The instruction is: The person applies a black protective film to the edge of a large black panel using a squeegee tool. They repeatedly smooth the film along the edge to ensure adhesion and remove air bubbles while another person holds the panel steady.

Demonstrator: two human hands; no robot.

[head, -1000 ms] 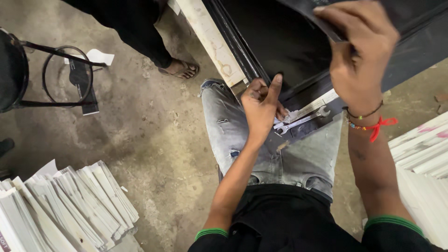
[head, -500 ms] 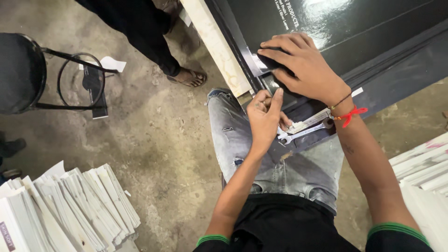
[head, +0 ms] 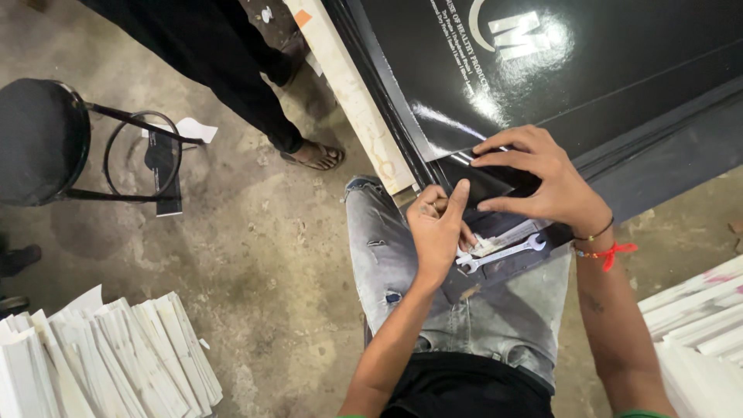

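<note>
**Right hand came down flat onto the glossy black sheets**

A second earlier the right hand (head: 542,182) had been raised at the upper right of the frame, holding a dark sheet edge aloft; by this moment it had dropped to the centre right and lay spread, fingers splayed and pressing on a small glossy black sheet (head: 484,186) at the near corner of the stack of large black printed sheets (head: 588,70). The left hand (head: 437,228) had stayed close to its spot just below centre, loosely curled, its forefinger straightened and touching the small sheet's lower left edge, thumb tucked in; it pinched nothing that could be seen. I judged the sheet had been set down and was being squared at the corner.

Just below the hands, a silver open-ended spanner (head: 503,253) lay on a dark ledge (head: 495,271) above the grey jeans (head: 395,263), with a pale scrap beside it.

Much stayed unclear. The right palm covered most of the small sheet, so its outline could not be traced. The big sheets ran off the top and right edges. Whether the left thumb gripped an edge could not be told. Another person's dark trouser leg and sandalled foot (head: 313,155) showed at upper centre, the body cut off. A black stool (head: 39,143) sat at far left; fanned white folded cartons (head: 108,360) filled the lower left.
</note>
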